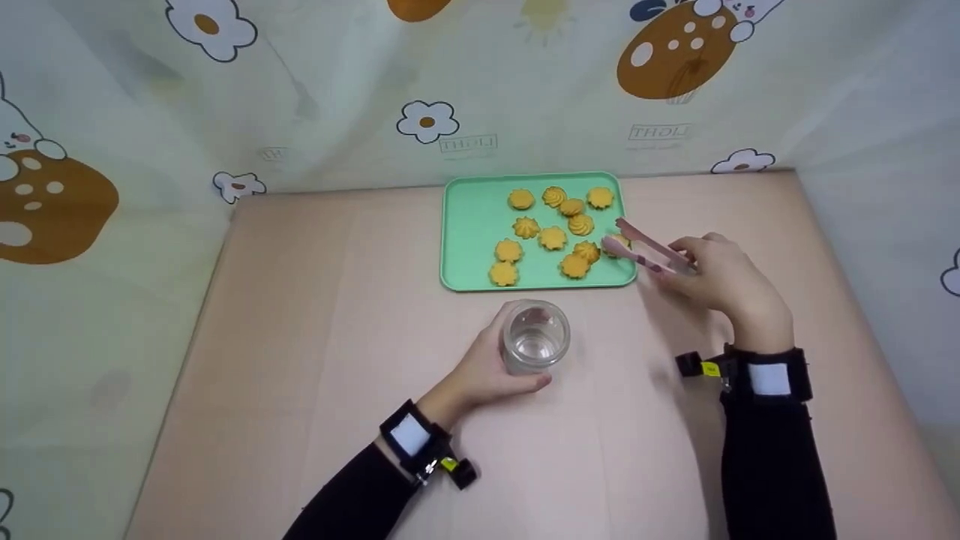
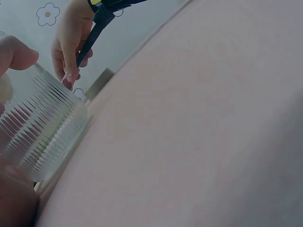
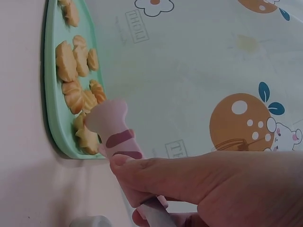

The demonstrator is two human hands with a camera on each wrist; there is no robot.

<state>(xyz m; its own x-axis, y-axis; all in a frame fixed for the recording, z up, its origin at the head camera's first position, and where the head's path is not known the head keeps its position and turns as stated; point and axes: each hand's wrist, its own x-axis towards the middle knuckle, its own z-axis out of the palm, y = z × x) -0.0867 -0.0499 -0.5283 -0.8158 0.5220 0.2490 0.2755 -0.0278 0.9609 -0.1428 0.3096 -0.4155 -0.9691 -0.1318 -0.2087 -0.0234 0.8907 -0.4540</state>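
While golden, fluted cookies (image 1: 553, 238) are lying scattered over the middle and right of a rectangular green tray (image 1: 469, 247), a clear glass jar (image 1: 536, 341) with ribbed walls is showing its bottom through an upturned mouth, on the tray's near side. The left hand (image 1: 487, 367) is curling round the jar. The right hand (image 1: 727, 281) is gripping pink tongs (image 3: 110, 120) banded in darker pink, their tips standing apart at the rightmost cookie; whether they are touching it, I cannot tell. Over the pale pink counter (image 1: 375, 337), the left forearm is slanting inward and the right hand is angling toward the tray.
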